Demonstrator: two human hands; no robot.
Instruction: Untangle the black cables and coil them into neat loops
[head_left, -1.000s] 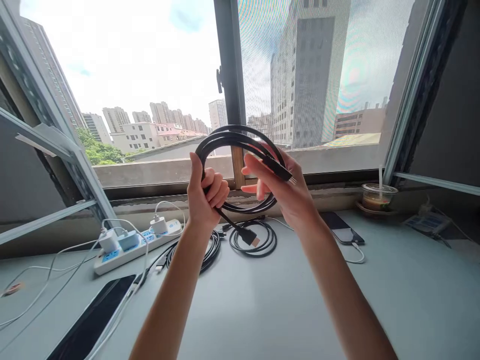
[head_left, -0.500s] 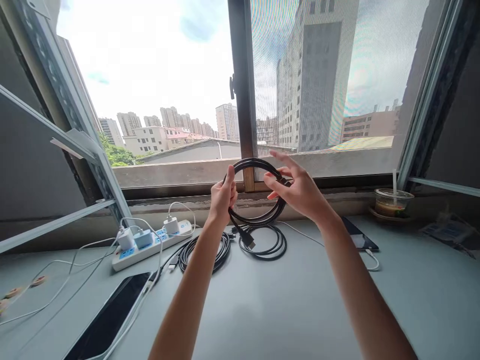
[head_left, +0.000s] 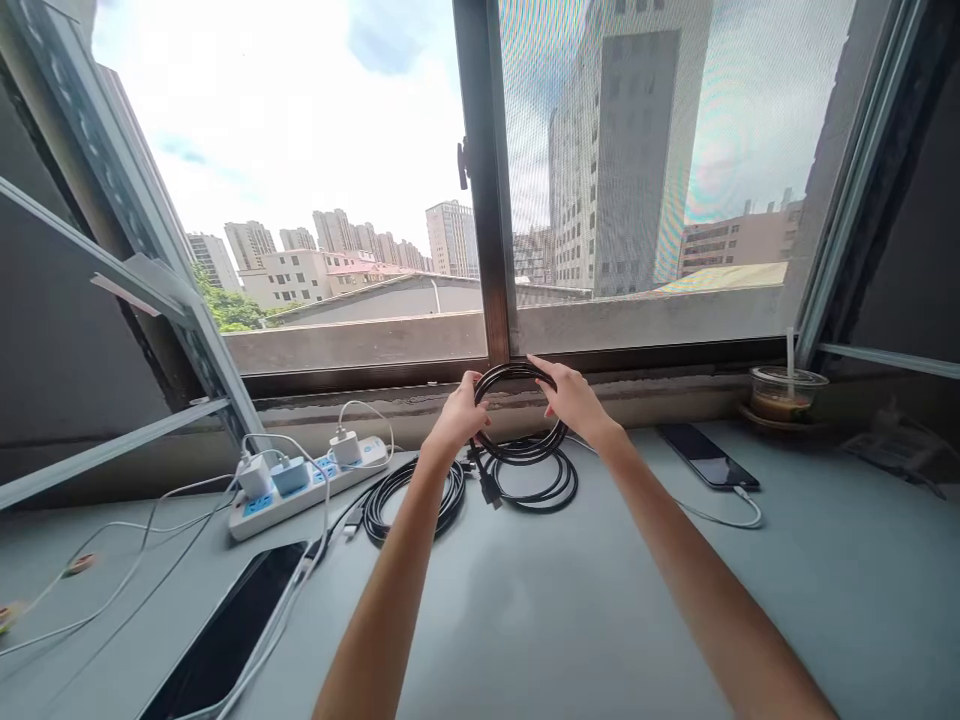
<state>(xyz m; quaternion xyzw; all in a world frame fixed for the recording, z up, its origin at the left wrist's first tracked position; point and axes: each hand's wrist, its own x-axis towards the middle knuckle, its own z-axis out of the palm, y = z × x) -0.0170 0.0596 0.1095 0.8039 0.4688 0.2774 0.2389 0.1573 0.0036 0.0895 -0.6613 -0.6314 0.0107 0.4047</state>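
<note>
Between my hands a coiled black cable (head_left: 517, 455) stands upright as a loop, close to the window sill. My left hand (head_left: 459, 412) is closed round the loop's left side. On the right side, my right hand (head_left: 574, 400) grips the coil between thumb and fingers, its index finger stretched along the top. A cable plug (head_left: 489, 488) hangs down at the lower left of the loop. Just behind and below, another black cable coil (head_left: 555, 505) lies flat on the desk. A further black coil (head_left: 450, 510) lies left of it, partly hidden by my left forearm.
A white power strip (head_left: 300, 500) with chargers and white cords is at the left. A large dark tablet (head_left: 232, 630) lies in front of it. On the right are a phone (head_left: 709, 458) on a white cable and a lidded drink cup (head_left: 784, 400). The window frame (head_left: 491, 250) rises behind.
Both hands have lowered the coiled cable toward the desk and the coil behind it. My right hand has closed in on the loop's right side.
</note>
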